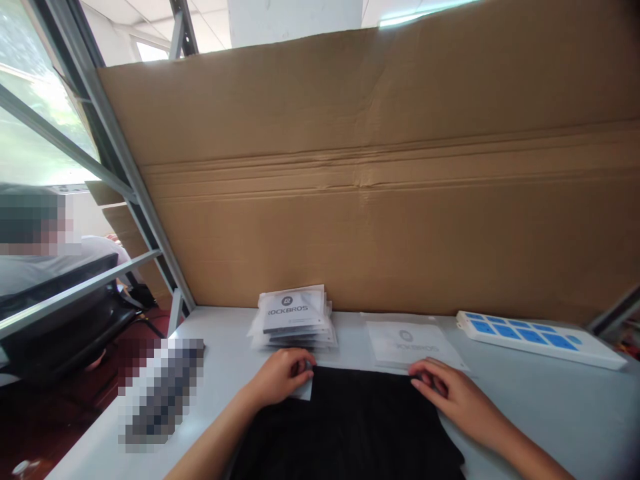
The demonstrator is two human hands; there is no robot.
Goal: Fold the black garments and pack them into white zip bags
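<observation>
A piece of black fabric (pixel 350 427) lies spread on the table in front of me; its kind of garment does not show. My left hand (pixel 285 377) pinches its far left corner, where a small white tag or card (pixel 303 391) pokes out under the fingers. At the far right corner, my right hand (pixel 440 387) has thumb and fingers closed on the edge. Just beyond the left hand stands a stack of printed plastic packets (pixel 295 313) marked ROCKBROS. A flat translucent ROCKBROS bag (pixel 410 343) lies beyond the cloth, close to the right hand.
A white power strip with blue sockets (pixel 530 333) sits at the back right of the table (pixel 555 407). Tall cardboard (pixel 380 233) walls off the back. A blurred dark object (pixel 167 393) lies left. Beyond the metal frame (pixel 135 167), a person sits on a chair (pixel 65 327).
</observation>
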